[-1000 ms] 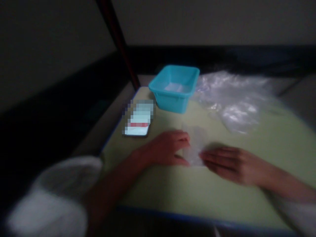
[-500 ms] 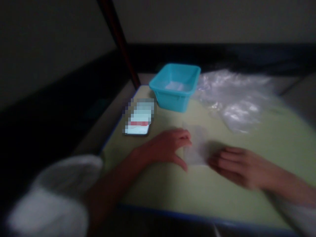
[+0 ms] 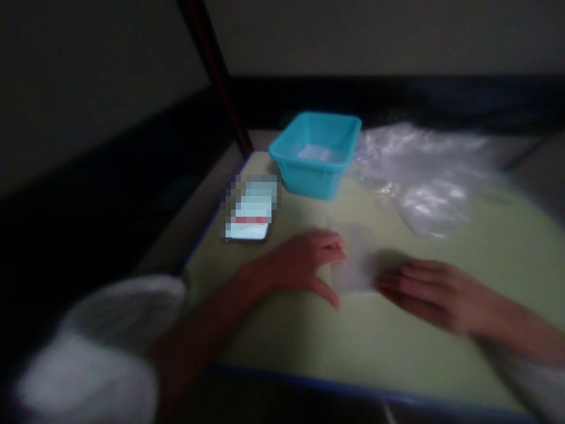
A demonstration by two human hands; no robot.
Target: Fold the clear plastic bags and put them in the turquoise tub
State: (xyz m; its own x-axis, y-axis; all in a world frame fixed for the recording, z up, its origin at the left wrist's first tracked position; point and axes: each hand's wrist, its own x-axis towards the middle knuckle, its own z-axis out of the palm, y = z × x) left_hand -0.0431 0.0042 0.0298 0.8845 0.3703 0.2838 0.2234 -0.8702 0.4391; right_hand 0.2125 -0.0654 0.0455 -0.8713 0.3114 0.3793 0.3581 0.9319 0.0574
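Observation:
A small translucent plastic bag or sheet [image 3: 355, 265] lies flat on the pale yellow-green table [image 3: 309, 338]. At its left edge is my left hand [image 3: 311, 262], with thumb and fingers spread apart and the fingertips touching or just over the plastic. My right hand [image 3: 430, 294] rests at the right side of the same piece. Its fingers lie close together, and their tips are dark and blurred at the plastic's edge, so whether they pinch it is hard to see.
A turquoise plastic basin [image 3: 311, 176] with something whitish inside stands at the back. A lit phone [image 3: 251, 209], partly pixelated, lies left of it. Crumpled clear plastic [image 3: 432, 194] covers the back right. The table's blue edge [image 3: 309, 383] runs along the front.
The whole view has shifted slightly. Both hands keep nearly the same pose around the small plastic piece.

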